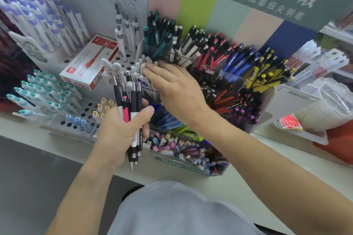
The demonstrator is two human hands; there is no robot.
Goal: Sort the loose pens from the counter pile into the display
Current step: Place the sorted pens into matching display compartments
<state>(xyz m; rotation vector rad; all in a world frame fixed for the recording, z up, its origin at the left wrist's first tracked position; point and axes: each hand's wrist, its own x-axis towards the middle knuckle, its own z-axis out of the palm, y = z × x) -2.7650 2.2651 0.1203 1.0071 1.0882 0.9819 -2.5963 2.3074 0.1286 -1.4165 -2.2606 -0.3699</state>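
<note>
A grey-clad torso [172,212] is seen nearest the lens, with both forearms reaching up from it. A bundle of loose pens [131,112] is gripped in the left hand [122,129], fingers and thumb curled round the barrels; black, white and one pink barrel are fanned above the fist, tips pointing down below it. The right hand [175,89] is stretched flat, fingers straight and holding nothing, its fingertips [148,69] laid against a cluster of white pens [142,64] just above and beyond the held bundle. The tiered display [219,74] is spread to the right of that hand, its clear compartments packed by colour.

The bundle appears loosely fanned, so a barrel could slip from the fist onto the counter [238,187] if the grip is eased. The white cluster could be toppled by too firm a push, and a pen could be dropped into the wrong colour compartment, since the bins stand close together
</note>
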